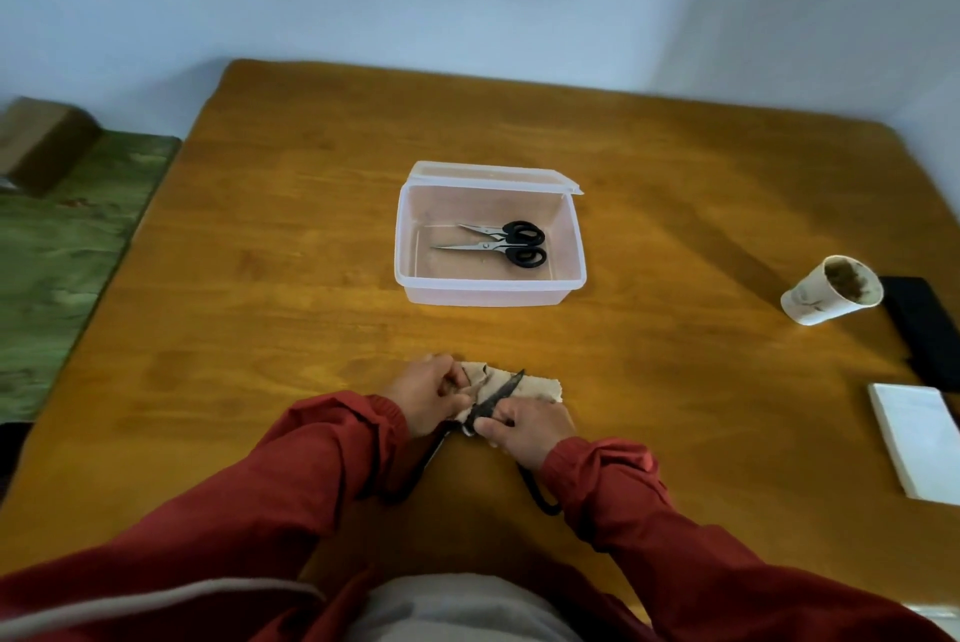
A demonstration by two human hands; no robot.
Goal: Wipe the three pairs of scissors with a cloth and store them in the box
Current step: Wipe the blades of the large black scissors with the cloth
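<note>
Wooden table (291, 246), open box (415, 288) at twelve o'clock, black-handled scissors (506, 242) lying inside. At six o'clock the left hand (431, 397) pinches the cloth (540, 389) and the right hand (530, 428) grips the dark scissors (500, 394), blade on the cloth. Wiping step, I'd judge; next comes a careful carry to twelve, into the box.

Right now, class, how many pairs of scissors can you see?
3. Far pair and near pair lie side by side in the box; third pair is gripped in the right hand, against the cloth in the left hand. None looks hidden.
</note>
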